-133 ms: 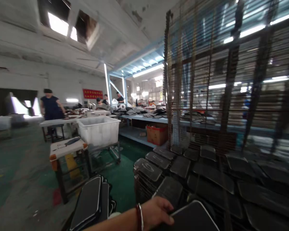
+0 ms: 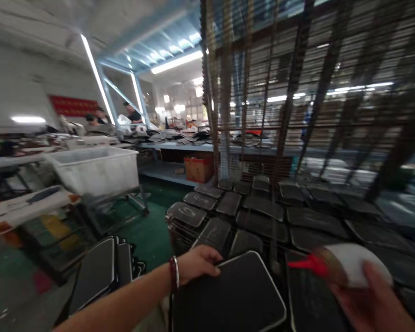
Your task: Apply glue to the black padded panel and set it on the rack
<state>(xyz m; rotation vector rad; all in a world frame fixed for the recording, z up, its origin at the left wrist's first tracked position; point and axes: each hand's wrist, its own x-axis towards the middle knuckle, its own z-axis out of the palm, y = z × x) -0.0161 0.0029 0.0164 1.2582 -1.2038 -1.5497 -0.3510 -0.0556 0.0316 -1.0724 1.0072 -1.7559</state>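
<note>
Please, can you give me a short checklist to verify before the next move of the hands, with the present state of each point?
1. Left hand rests on the black panel, fingers over its top edge: ok.
2. Right hand holds the white bottle with the red nozzle: ok, though blurred.
3. Nozzle points left, toward the panel: ok.
4. Firm grasp on the bottle: cannot tell, motion blur.
5. Panel face free of things: ok, nothing lies on it.
6. Panel lies stable on what is beneath it: cannot tell.
</note>
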